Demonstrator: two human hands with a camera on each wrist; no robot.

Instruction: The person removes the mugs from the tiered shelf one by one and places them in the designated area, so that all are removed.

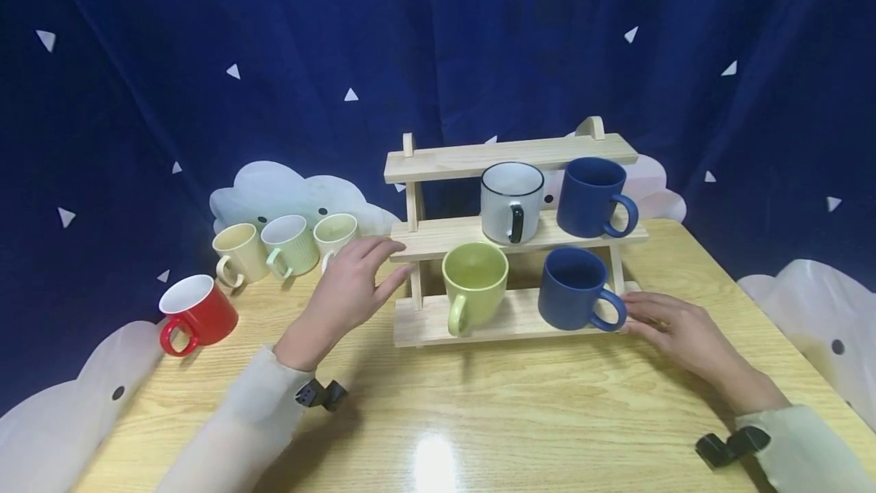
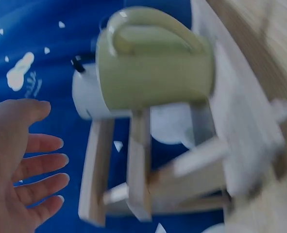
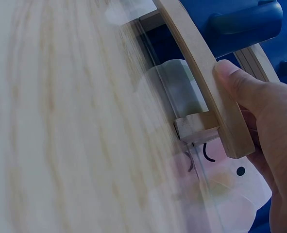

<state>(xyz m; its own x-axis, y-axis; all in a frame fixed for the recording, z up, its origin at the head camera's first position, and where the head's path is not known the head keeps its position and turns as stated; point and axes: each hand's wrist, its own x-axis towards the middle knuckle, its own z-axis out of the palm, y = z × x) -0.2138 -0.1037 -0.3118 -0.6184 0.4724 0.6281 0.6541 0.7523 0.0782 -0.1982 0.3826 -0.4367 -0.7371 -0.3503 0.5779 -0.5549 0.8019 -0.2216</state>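
The left hand (image 1: 356, 287) hovers with relaxed, extended fingers beside the left end of a three-tier pale wooden rack (image 1: 506, 158); the right hand (image 1: 684, 337) pinches the bottom board's right end. The rack stands on a light wood-grain table (image 1: 506, 417) before a dark blue curtain (image 1: 308, 21) with white triangles. It bears four mugs: two dark blue mugs (image 1: 573, 291), one yellow-green mug (image 1: 482, 284), one black-rimmed white mug (image 1: 503, 211). Leftward sit one red mug (image 1: 214, 316) and three pale mugs (image 1: 297, 240).

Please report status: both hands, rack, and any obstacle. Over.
Left hand empty, near rack. Right hand grips bottom shelf's right end. Rack bears four mugs. Four more mugs left, seemingly not blocking.
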